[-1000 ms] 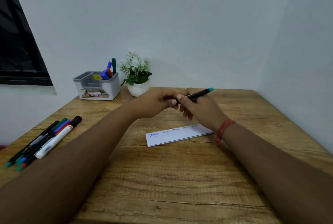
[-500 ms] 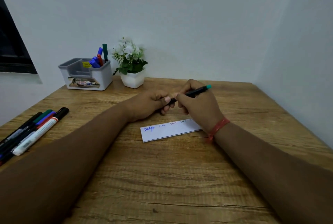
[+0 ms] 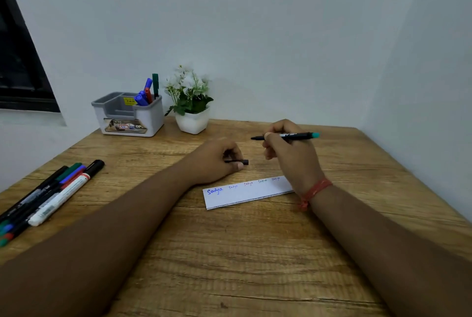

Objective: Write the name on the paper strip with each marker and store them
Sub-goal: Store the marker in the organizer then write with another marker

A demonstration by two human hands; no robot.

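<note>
Wooden table (image 3: 255, 253), white corner walls (image 3: 281, 35).

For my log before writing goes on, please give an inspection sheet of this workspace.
Surface: wooden table, grained.
Job's things: paper strip with five small names; uncapped marker in right hand; cap in left hand; markers lying at the left; organizer holding stored markers.
Clutter: potted plant.
Grips: both hands hold things, apart from each other.
Cables: nothing seen.
Surroundings: white walls, dark window at left.
</note>
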